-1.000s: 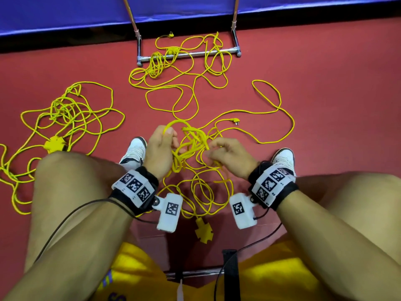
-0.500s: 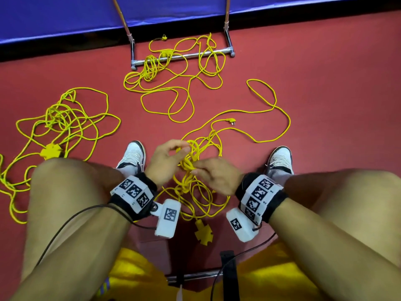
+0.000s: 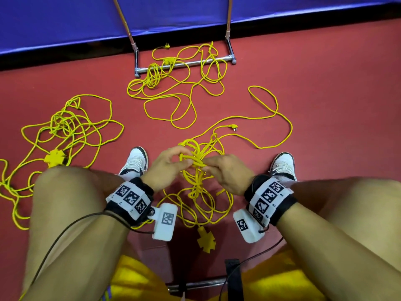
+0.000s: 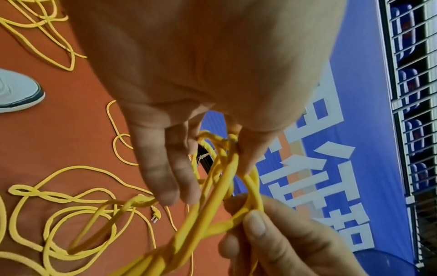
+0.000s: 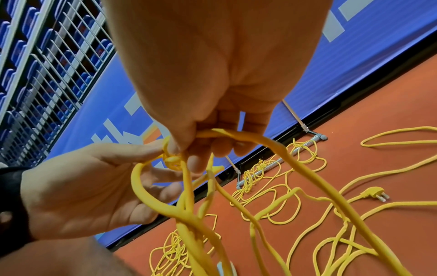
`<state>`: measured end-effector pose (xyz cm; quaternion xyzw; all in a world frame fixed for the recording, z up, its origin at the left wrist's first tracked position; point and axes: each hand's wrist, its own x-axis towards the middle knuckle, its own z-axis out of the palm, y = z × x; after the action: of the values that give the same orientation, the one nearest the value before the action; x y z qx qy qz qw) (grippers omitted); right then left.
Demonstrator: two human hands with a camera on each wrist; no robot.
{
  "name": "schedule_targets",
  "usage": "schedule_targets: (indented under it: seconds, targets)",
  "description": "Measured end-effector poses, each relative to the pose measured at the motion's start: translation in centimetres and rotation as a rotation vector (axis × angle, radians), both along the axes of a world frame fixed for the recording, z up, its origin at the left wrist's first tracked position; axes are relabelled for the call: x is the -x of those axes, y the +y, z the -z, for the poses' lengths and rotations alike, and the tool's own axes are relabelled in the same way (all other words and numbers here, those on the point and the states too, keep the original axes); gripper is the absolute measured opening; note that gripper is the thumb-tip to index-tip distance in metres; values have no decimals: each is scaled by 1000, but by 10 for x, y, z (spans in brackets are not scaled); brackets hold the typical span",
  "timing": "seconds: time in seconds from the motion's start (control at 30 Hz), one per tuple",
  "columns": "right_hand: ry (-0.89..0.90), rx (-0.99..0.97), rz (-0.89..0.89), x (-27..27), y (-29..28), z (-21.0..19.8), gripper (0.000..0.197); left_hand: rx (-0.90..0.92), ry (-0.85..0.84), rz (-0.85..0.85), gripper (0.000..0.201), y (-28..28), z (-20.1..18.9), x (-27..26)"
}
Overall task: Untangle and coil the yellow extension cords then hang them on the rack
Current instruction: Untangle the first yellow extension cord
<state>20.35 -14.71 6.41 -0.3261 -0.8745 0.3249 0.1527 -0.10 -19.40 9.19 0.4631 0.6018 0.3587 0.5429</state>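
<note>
Between the seated person's knees, the left hand [image 3: 166, 168] and right hand [image 3: 227, 173] both pinch strands of a knotted yellow cord [image 3: 196, 168], held up off the red floor [image 3: 325, 94]; its loops hang down to a cross-shaped socket [image 3: 206, 241]; two more tangled cords lie apart, one [image 3: 65, 127] at left, another [image 3: 173, 88] draped over the rack's base bar [image 3: 188, 64].

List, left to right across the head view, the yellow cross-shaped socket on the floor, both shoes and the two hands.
Cross-shaped socket → left shoe → left hand → right hand → right shoe.
</note>
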Motion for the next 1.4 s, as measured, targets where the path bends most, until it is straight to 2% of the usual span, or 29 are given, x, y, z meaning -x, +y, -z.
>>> schedule_targets:
  seconds: [0.07,0.17,0.23,0.33,0.4,0.47,0.53,0.63,0.77,0.87,0.97,1.07,1.2,1.27,1.33,1.4]
  targets:
    - [-16,-3,-1,1,0,-1,31,56,-17,-50,8,-1,-3,-4]
    - [-38,-7,19,0,2,-4,31,111,-90,-315,14,3,-2,-2]
    - [20,-9,53,-1,2,-8,29,142,-95,-457,19,8,1,8]
    - [111,-15,105,0,2,-13,32,169,-90,-502,19,8,3,12]
    - [153,0,186,-4,3,-19,29,164,-117,-605,19,8,2,15]
    - [220,24,330,-13,9,-27,23,145,-158,-793,22,12,1,28]
    - [280,36,419,-20,11,-33,22,128,-180,-869,21,14,-1,44]
    - [307,38,484,-18,10,-34,28,145,-215,-852,18,13,-1,45]
    - [330,174,544,-11,13,-27,37,321,-243,-746,6,9,1,29]
    - [336,240,486,-5,11,-28,41,458,-219,-617,20,6,1,13]
    - [368,282,387,4,4,-29,39,535,-273,-538,20,2,1,-2]
    - [400,354,343,9,2,-28,36,572,-364,-479,11,-2,2,-16]
    - [479,501,377,10,2,-36,29,654,-263,-252,15,-8,5,-32]
    - [550,574,405,9,3,-43,28,649,-195,-199,14,-11,11,-36]
    - [616,608,401,9,4,-47,27,621,-163,-197,33,-12,19,-38]
    - [659,650,380,9,1,-54,26,585,-211,-200,56,-11,23,-37]
